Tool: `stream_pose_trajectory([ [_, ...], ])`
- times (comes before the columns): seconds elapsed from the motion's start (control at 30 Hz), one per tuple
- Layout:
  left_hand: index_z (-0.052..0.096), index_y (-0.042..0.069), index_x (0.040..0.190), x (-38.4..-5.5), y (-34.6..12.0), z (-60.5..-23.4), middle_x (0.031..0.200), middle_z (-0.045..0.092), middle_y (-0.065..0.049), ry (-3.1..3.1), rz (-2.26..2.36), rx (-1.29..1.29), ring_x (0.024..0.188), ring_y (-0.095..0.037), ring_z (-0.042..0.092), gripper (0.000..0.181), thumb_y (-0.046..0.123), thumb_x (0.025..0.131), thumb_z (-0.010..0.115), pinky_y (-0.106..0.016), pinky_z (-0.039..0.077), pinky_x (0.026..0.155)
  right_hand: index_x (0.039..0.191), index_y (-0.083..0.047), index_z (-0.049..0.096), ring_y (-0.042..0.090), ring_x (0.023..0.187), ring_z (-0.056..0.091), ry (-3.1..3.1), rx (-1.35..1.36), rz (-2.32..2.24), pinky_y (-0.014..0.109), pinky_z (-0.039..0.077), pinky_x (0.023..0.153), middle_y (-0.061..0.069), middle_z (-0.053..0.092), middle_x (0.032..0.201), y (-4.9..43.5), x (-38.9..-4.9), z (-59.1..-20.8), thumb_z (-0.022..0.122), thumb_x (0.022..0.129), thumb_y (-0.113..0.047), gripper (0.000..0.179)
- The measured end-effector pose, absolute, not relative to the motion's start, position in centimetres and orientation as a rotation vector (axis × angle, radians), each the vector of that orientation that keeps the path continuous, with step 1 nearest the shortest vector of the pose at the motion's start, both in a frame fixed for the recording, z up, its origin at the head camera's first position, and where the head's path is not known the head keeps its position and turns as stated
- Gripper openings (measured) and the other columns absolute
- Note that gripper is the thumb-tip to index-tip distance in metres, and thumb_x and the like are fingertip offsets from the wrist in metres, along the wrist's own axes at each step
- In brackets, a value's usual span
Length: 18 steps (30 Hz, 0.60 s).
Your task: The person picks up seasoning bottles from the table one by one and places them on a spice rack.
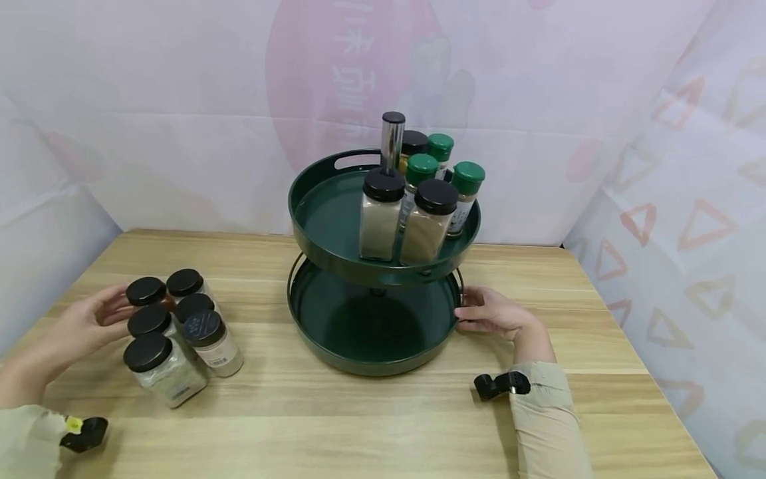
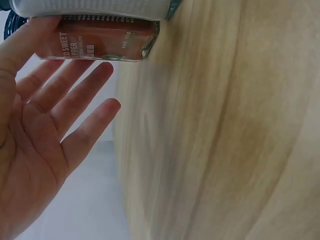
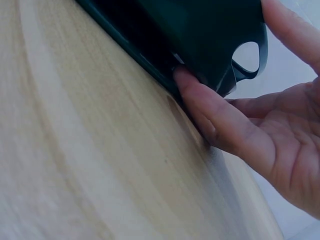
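A dark green two-tier round tray stand [image 1: 365, 367] stands mid-table. My right hand [image 1: 493, 313] grips the lower tray's rim at its right side, thumb at the rim in the right wrist view. At the left, several black-lidded spice jars [image 1: 173, 379] stand close together. My left hand [image 1: 74, 336] is at their left side, beside the rear-left jar. In the left wrist view that jar, a red sweet pepper jar [image 2: 107, 40], holds red-brown powder. The thumb reaches across it and the other fingers extend loosely below it, not wrapped round it.
On the upper tray [image 1: 320, 243], spice jars with black lids [image 1: 380, 223] and green-capped bottles [image 1: 463, 206] crowd the right half around a chrome post [image 1: 392, 143]. The wooden table [image 1: 335, 426] meets a pale printed cloth [image 1: 209, 166] behind.
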<state>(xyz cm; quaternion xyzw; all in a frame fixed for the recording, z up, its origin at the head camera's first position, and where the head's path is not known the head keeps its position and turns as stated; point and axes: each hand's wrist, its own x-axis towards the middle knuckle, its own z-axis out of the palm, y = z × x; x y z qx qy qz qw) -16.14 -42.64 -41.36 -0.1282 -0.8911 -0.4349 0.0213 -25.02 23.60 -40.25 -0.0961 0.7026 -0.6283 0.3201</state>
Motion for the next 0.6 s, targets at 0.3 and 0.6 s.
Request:
stream_pose_trajectory([
  [0.3,0.035,-0.010,0.147,-16.19,-42.42,-41.07,0.110,0.043,0.047,-2.811,-1.253,-0.340,0.096,0.029,0.046,0.060,0.002,0.095,0.063,0.000,0.046,0.072,0.155,0.009,-0.002,0.019,0.123,0.053,1.852,-0.243,-1.655,0.032,0.052,0.104,0.033,0.017,0.158,23.75,-24.90,-40.23,0.063,0.096,-0.010,0.090],
  [0.6,0.040,-0.005,0.147,-16.01,-42.53,-41.50,0.112,0.042,0.048,-2.804,-1.214,-0.315,0.097,0.031,0.045,0.056,0.003,0.096,0.063,0.001,0.046,0.072,0.155,0.008,0.001,0.014,0.119,0.055,1.835,-0.248,-1.663,0.028,0.053,0.100,0.032,0.020,0.158,23.60,-25.05,-40.45,0.063,0.096,-0.010,0.087],
])
